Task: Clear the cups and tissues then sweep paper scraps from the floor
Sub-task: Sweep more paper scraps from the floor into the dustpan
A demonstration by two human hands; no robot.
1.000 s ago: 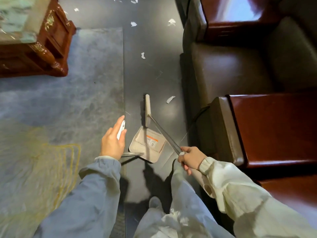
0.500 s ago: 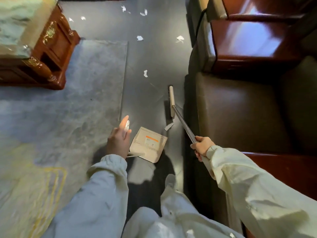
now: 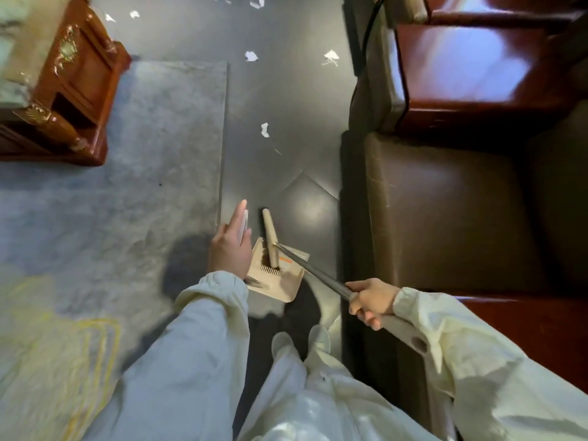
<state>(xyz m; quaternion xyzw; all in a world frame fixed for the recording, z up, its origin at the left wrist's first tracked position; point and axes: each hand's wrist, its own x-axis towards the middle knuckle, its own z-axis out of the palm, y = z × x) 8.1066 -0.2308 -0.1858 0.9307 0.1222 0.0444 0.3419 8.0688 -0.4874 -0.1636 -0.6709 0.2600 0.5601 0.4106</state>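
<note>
Sweeping was judged to be the step in hand. Nearest, the broom (image 3: 310, 270) was clasped at its handle by the curled fingers of the right hand (image 3: 369, 300). The dustpan (image 3: 276, 283) was held by its upright handle in the left hand (image 3: 230, 249), with the broom's head laid in its mouth. Paper scraps (image 3: 264, 130) were left on the floor (image 3: 286, 90) at twelve o'clock, well apart. Both tools would need to be carried forward.

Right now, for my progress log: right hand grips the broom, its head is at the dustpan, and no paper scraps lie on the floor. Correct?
No. The head view shows paper scraps on the floor ahead. The right hand does grip the broom, head at the dustpan.
</note>
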